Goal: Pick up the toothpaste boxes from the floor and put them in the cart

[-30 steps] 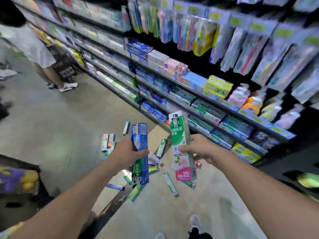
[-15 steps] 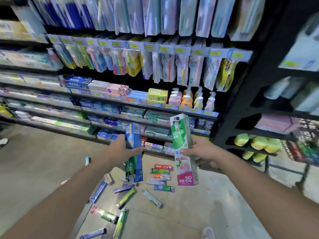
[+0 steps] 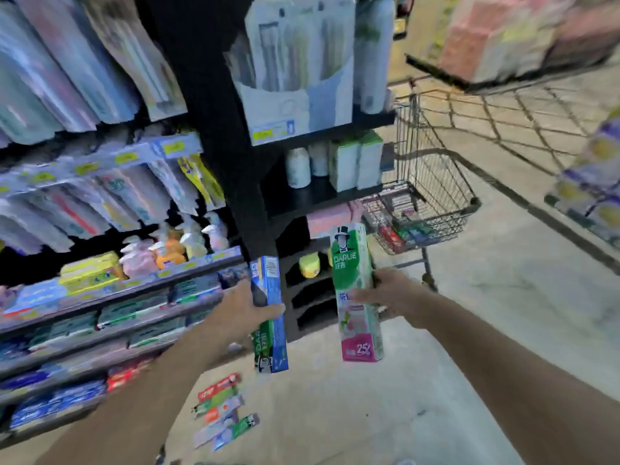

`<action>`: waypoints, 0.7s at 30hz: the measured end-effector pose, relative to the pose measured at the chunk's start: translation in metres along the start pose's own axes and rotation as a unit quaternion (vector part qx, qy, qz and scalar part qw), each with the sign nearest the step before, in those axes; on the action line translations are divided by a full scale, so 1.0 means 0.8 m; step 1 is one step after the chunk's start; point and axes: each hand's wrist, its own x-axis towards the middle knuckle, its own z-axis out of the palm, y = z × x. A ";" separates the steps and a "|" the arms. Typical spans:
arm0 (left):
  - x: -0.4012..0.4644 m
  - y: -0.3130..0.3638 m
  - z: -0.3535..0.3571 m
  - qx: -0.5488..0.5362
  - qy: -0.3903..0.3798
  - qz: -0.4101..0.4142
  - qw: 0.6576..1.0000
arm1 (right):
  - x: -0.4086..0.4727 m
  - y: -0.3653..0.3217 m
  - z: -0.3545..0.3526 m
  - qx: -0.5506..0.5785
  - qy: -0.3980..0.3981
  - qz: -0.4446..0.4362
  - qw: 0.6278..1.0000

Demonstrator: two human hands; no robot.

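My left hand grips a blue and green toothpaste box held upright at mid-frame. My right hand grips a taller green, white and pink Darlie toothpaste box, also upright. The wire shopping cart stands ahead and to the right, beyond the black shelf end, with some boxes lying in its basket. Several more toothpaste boxes lie on the grey floor below my left hand.
Store shelves full of toothpaste and toothbrushes run along the left. A black end shelf unit with bottles and boxes stands between me and the cart. Stacked packs sit at the far right. Bare concrete floor spreads right of my hands.
My view has swung right, away from the aisle, so the cart has come into sight. Both hands still hold their boxes upright. Most boxes on the floor have slid out of frame.
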 end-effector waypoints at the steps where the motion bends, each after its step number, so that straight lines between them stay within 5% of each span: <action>1: 0.019 0.026 0.022 0.022 -0.001 0.009 1.000 | 0.000 0.008 -0.036 0.006 0.012 -0.001 1.000; 12: 0.161 0.296 0.214 0.073 -0.087 0.143 0.983 | -0.017 0.068 -0.313 0.095 0.161 0.019 0.982; 21: 0.297 0.409 0.284 0.084 -0.171 0.134 0.972 | 0.049 0.086 -0.426 0.127 0.214 0.068 0.966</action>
